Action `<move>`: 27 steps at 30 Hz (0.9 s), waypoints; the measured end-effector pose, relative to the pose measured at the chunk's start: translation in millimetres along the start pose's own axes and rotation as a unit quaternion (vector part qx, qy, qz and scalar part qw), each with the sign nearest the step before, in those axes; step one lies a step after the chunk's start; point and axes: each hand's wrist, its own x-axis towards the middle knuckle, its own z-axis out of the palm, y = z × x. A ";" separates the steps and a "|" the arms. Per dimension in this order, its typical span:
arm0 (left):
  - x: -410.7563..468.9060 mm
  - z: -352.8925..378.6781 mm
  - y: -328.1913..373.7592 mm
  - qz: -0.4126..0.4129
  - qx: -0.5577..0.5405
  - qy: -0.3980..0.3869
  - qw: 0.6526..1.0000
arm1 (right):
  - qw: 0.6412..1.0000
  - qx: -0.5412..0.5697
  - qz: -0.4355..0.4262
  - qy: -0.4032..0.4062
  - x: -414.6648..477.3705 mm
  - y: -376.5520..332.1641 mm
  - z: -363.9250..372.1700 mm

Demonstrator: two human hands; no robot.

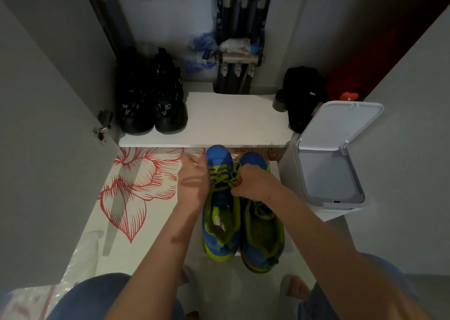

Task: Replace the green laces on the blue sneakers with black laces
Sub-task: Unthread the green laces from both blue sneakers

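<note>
Head view | blue sneakers [261,224] paired at lower centre, toes pointing up-frame | right hand [253,183] pinches the green laces [222,176] of the sneaker nearer frame-left | left hand [194,180] blurred beside that shoe, grip indeterminate | black laces not visible | risk: tugging the wrong strand may tighten the knot; the unbraced shoe may slide.

Dim light, greyish all over. Open cupboard ahead: grey door [48,124] swung out on the left w/ metal hinge [102,127], white shelf [231,117] inside, pipes [236,58] up the back wall. Black shoes [153,95] on the shelf's left end, black bag [304,95] at its right. White bin [328,163], lid up, stands right of the shelf by a grey wall [414,149]. Floor mat [136,180] is white w/ red flower print.
</note>
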 end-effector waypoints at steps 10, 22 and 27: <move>2.3 5.3 -13.2 0.129 0.320 -0.080 0.935 | 0.999 0.025 0.011 0.026 0.6 1.6 1.6; -2.3 -5.9 -6.1 0.073 0.162 -0.011 0.984 | 0.988 0.048 -0.045 0.136 5.3 -0.7 6.1; -4.6 -8.6 -1.2 0.137 0.347 0.029 0.927 | 0.974 -0.058 -0.136 0.172 15.4 -9.0 18.7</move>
